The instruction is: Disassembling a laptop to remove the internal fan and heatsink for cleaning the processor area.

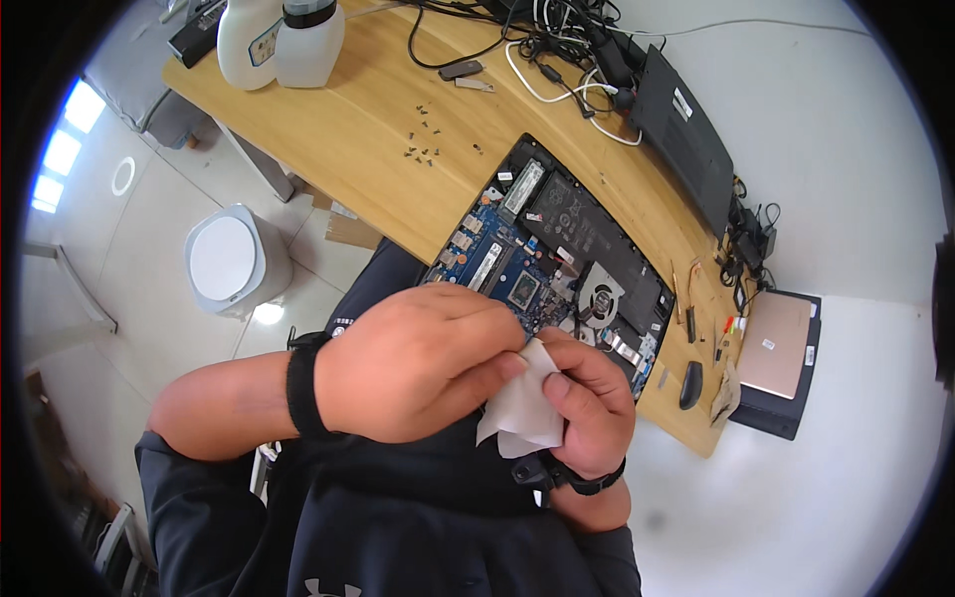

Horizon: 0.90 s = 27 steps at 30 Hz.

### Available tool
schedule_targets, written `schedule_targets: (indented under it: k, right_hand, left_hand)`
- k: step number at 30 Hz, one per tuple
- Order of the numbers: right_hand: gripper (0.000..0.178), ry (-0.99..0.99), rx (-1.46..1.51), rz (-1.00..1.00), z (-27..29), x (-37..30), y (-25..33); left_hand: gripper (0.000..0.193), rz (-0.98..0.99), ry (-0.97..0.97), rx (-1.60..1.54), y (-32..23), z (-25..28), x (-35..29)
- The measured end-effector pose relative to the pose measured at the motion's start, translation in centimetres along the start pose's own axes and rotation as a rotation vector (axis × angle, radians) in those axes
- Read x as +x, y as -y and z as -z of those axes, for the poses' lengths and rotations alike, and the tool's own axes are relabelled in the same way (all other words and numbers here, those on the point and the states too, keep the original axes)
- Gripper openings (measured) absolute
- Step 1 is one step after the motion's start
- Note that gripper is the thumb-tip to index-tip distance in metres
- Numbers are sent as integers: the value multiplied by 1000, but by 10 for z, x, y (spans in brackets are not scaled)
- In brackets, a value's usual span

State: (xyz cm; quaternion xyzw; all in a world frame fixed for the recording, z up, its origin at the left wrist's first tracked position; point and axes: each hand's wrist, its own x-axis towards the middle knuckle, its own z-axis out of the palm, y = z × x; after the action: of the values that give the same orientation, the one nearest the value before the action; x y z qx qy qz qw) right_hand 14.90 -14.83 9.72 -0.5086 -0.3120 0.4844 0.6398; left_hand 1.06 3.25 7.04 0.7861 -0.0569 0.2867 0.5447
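Note:
A folded piece of white paper or tissue point(524, 406) is held between my two hands over the near edge of an opened laptop. My left hand point(418, 363) pinches its upper edge between thumb and fingers. On the other side, my right hand point(592, 403) grips it with the thumb pressed on top. Beneath my hands lies the laptop point(577, 244) with its bottom cover off. Its blue circuit board point(487, 254), black battery point(572, 219) and round fan point(601, 297) are exposed. My hands hide part of the board's near side.
Loose small screws point(423, 149) lie on the wooden desk point(348, 139). White bottles point(284, 45) stand at the far left. A dark laptop cover point(681, 139) and tangled cables point(587, 60) lie beyond. Screwdrivers point(690, 318) and stacked laptops point(776, 348) are at right; a white bin point(234, 261) stands left.

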Motion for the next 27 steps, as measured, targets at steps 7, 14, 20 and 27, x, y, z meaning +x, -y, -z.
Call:
schedule_targets:
  k: [7,14,20,27]
  right_hand:
    - [23,146,-89,21,-25,10,-12]
    - [23,168,-11,-25,-45,18,-14]
    - [22,7,61,-23,-45,15,-12]
    - [22,-84,43,-60,-41,15,-13]
  left_hand:
    - [8,41,123,-35,-4,39,-25]
    - [6,236,-76,126,-11,87,-79]
    - [27,751,-411,386,64,164,-172]
    - [21,1221,0,526,248,158,-417]
